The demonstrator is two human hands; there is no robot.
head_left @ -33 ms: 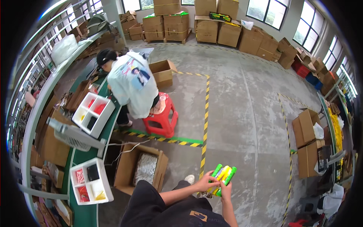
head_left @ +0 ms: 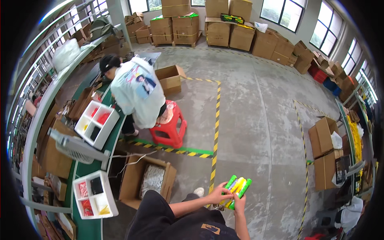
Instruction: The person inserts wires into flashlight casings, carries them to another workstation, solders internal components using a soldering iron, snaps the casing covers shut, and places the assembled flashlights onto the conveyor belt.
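Both hands are gripping a bundle of green and yellow tubes (head_left: 237,191) low in the view, at about five o'clock. The left hand (head_left: 220,195) is curling round its near end; the right hand (head_left: 239,203) is clasping it from below. At nine o'clock an open cardboard box (head_left: 146,182) is sitting beside a white compartment tray (head_left: 95,195). At eleven o'clock a person in white (head_left: 136,96) is bending beside a red stool (head_left: 169,127).

Red stool (head_left: 171,130); open cardboard box (head_left: 147,181)
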